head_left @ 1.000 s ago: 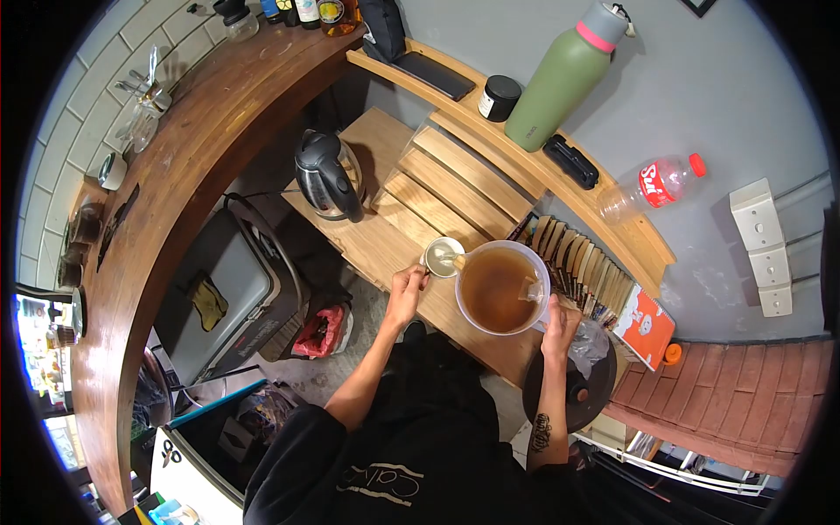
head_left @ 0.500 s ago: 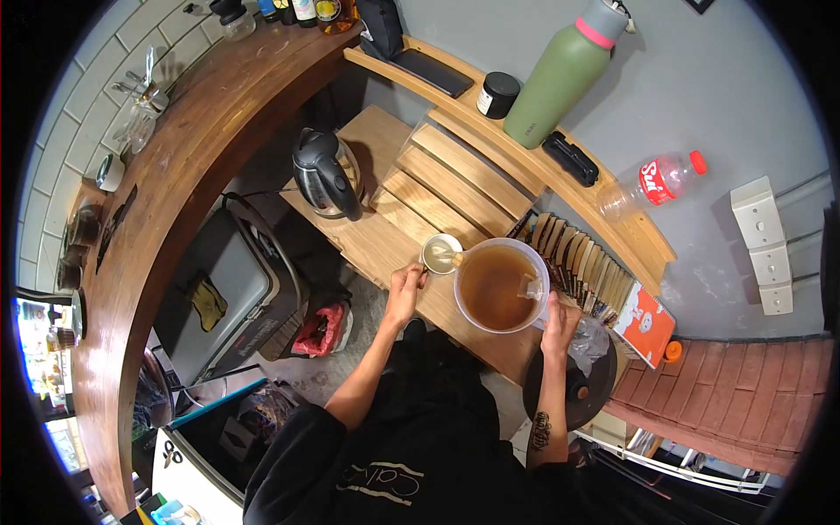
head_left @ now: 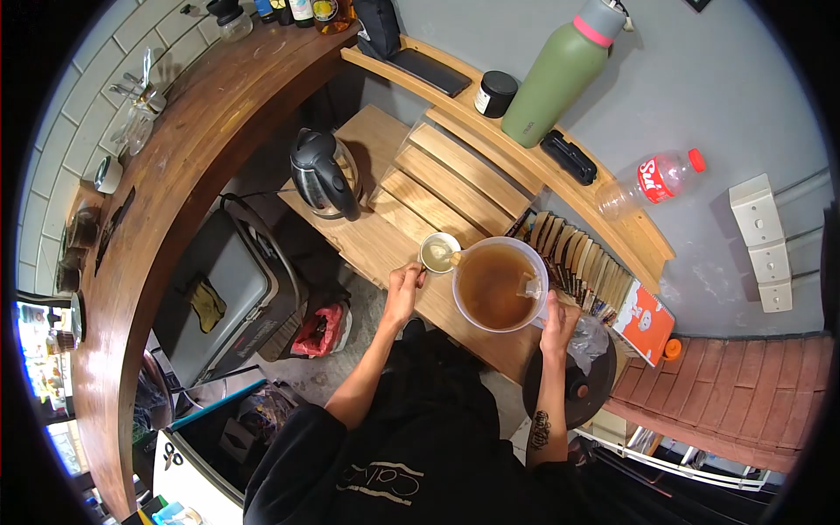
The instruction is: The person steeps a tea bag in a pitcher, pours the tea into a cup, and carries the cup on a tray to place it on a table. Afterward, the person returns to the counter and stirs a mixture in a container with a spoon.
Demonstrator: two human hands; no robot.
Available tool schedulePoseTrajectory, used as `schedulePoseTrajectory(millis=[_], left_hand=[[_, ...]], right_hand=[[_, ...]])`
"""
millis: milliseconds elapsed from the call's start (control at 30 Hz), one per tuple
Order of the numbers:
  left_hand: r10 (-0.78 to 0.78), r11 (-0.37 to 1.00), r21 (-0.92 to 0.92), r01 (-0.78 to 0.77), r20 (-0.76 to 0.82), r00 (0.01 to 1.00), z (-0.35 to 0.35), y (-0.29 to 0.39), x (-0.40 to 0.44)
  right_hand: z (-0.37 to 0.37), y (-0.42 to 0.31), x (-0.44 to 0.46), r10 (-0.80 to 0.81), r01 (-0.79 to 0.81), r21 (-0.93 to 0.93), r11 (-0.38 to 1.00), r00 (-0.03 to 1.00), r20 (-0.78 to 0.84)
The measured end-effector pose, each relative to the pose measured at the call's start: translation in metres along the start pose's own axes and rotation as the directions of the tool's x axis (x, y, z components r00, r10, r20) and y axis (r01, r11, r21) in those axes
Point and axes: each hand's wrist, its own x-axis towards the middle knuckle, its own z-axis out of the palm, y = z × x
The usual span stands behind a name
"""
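Translucent pitcher of brown liquid, right of frame centre, spout at rim of small cup. Right hand curled round pitcher handle; left hand pinching cup's lower-left side. Electric kettle left of upper centre. Green bottle upper right.

The left hand holds a cup, the right hand a pitcher.

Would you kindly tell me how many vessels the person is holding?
2: the cup in the left hand, and the pitcher, beside it, in the right hand.
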Motion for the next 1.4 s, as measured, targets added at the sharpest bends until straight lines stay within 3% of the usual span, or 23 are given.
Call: schedulePoseTrajectory(millis=[1400], left_hand=[[-0.024, 0.999, 0.025, 0.024, -0.013, 1.0, 0.004, 0.007, -0.006]], right_hand=[[-0.003, 0.014, 0.0, -0.012, 0.012, 0.005, 1.0, 1.0, -0.019]])
